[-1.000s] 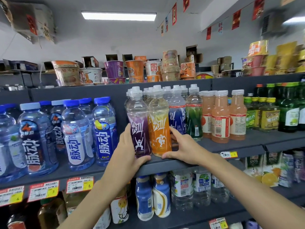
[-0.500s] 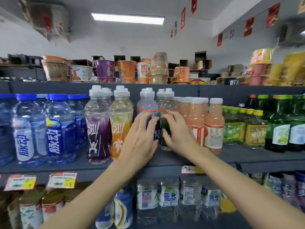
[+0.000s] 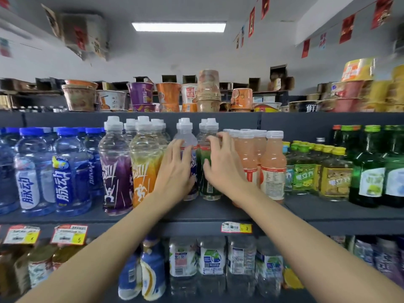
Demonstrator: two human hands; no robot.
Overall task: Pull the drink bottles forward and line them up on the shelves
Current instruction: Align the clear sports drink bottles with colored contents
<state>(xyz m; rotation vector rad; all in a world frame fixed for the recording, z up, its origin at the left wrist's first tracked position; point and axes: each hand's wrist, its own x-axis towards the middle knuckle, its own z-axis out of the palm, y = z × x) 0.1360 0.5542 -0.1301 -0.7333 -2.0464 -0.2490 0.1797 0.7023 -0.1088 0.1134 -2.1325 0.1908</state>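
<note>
Sports-drink bottles with white caps stand on the middle shelf (image 3: 196, 213). A purple-label bottle (image 3: 115, 171) and an orange-label bottle (image 3: 143, 169) are at the front edge. Further back stand a blue-label bottle (image 3: 185, 133) and a green-label bottle (image 3: 207, 184). My left hand (image 3: 176, 171) wraps around the blue-label bottle. My right hand (image 3: 224, 169) curls around the green-label bottle from its right side. More white-capped bottles stand behind these, partly hidden.
Blue water bottles (image 3: 65, 171) fill the shelf's left. Peach drink bottles (image 3: 273, 167), yellow-capped bottles (image 3: 334, 178) and green glass bottles (image 3: 369, 171) stand to the right. Instant noodle cups (image 3: 168, 97) line the shelf above. Clear bottles (image 3: 209, 259) sit on the shelf below.
My hands left the purple-label and orange-label bottles at the front edge, moved right and reached deeper, and now close on the blue-label and green-label bottles. The view also shifted right.
</note>
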